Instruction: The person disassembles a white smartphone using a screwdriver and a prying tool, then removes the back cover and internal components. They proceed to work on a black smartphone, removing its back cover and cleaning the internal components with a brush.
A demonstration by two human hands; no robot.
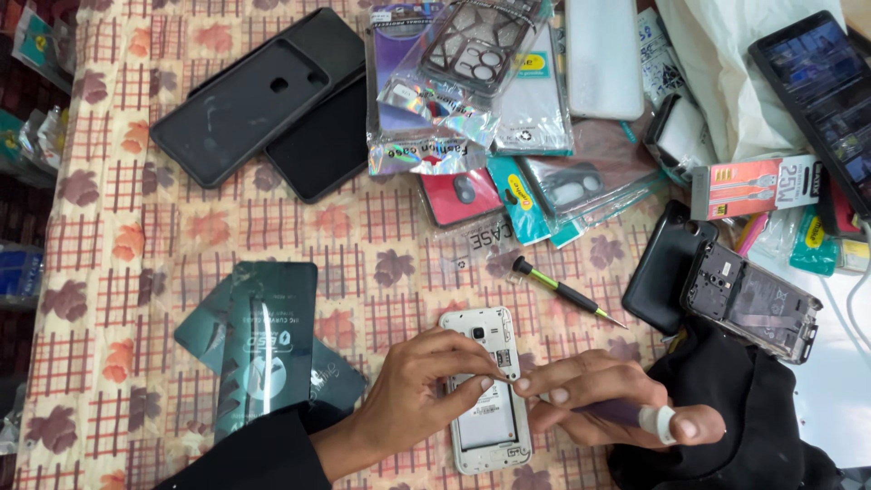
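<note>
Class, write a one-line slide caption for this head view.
Both hands, left hand and right hand, pinch at an opened white phone beside a screwdriver.

At the top middle of the table lies a heap of clear plastic packets (472,82), one with a purple, shiny backing card, others with teal and white cards. A red and white flat box (755,186) sits at the right, below a lit dark phone screen (821,91). Dark green flat packets (268,349) lie at the lower left.
</note>
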